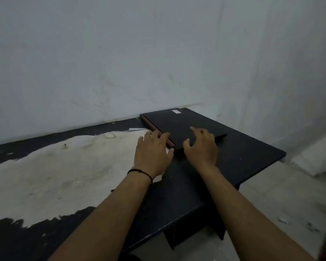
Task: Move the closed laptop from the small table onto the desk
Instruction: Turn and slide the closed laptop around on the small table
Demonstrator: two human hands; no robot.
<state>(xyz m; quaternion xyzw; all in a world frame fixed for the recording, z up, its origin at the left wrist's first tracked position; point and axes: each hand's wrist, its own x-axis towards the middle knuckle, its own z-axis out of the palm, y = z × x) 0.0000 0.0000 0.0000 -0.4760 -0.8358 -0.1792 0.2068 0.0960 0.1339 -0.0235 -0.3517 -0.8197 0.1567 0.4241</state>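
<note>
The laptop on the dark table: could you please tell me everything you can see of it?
The laptop is closed and lies flat on the dark table, set at an angle with its far corner near the wall. Its lid is matte black with a small pale label near the far edge, and a reddish strip runs along its left side. The left hand touches that left edge; the right hand rests spread-fingered on the near corner of the lid.

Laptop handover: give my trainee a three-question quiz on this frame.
1. True or false: the laptop is open.
2. Which hand wears a wristband? A) left B) right
3. What colour is the strip along the laptop's left edge?

Key: 1. False, its lid is shut. 2. A, the left hand; the right hand has none. 3. Red.
</note>
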